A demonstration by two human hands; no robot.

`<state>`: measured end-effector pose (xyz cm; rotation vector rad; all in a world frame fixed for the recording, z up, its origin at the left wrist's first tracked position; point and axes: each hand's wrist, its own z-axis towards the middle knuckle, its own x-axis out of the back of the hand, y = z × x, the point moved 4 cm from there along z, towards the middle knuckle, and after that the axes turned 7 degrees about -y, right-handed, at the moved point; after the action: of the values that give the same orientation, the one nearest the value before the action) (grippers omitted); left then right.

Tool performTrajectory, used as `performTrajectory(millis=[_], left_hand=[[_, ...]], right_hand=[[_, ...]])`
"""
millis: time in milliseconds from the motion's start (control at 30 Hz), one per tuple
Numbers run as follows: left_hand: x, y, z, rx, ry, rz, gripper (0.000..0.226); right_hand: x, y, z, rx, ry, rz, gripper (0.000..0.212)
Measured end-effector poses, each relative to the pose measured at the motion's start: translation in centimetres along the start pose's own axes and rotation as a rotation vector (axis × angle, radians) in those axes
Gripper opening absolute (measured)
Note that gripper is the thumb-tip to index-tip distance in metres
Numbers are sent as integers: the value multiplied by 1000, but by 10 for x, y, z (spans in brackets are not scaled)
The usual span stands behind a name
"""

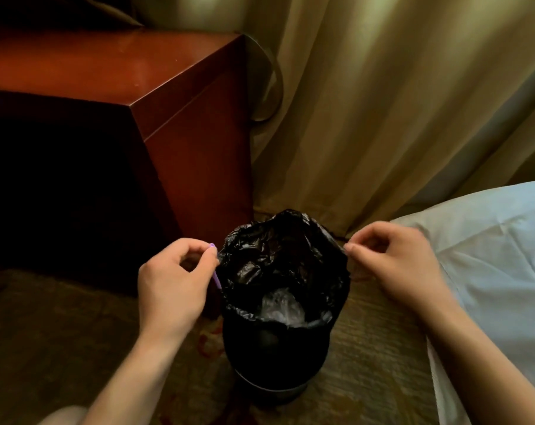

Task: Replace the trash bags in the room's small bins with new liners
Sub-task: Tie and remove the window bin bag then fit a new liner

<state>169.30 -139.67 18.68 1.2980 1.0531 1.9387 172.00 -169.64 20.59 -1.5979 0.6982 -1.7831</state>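
One bin holds one black bag. Two hands: left hand and right hand each pinch its rim.

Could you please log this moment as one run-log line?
left hand: pinches black bag edge | right hand: pinches opposite edge | bag: mouth above bin, clear plastic inside

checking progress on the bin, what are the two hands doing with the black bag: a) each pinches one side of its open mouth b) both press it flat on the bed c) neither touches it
a: the left hand pinches the black bag at its left edge and the right hand at its right edge, the bag sitting in the bin.
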Motion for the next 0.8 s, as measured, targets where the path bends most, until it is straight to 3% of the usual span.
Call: performTrajectory(millis=[67, 167, 267, 367, 467, 667, 800], left_hand=[[3, 5, 4, -41, 25, 0, 10], [4, 8, 10, -76, -4, 49, 11], [16, 6, 18, -86, 100, 10, 11], [21, -3, 22, -52, 104, 17, 10], [18, -7, 23, -26, 124, 20, 10], [13, 7, 28, -110, 95, 43, 8], [2, 13, 27, -116, 5, -97, 8]], right_hand=[[8, -6, 3, 44, 90, 52, 12], [12, -15, 8, 108, 84, -42, 14], [32, -13, 16, 98, 191, 76, 12], [36, -6, 24, 59, 113, -29, 15], [36, -6, 28, 73, 150, -97, 12], [26, -20, 29, 189, 167, -85, 10], [19, -27, 31, 245, 187, -18, 13]])
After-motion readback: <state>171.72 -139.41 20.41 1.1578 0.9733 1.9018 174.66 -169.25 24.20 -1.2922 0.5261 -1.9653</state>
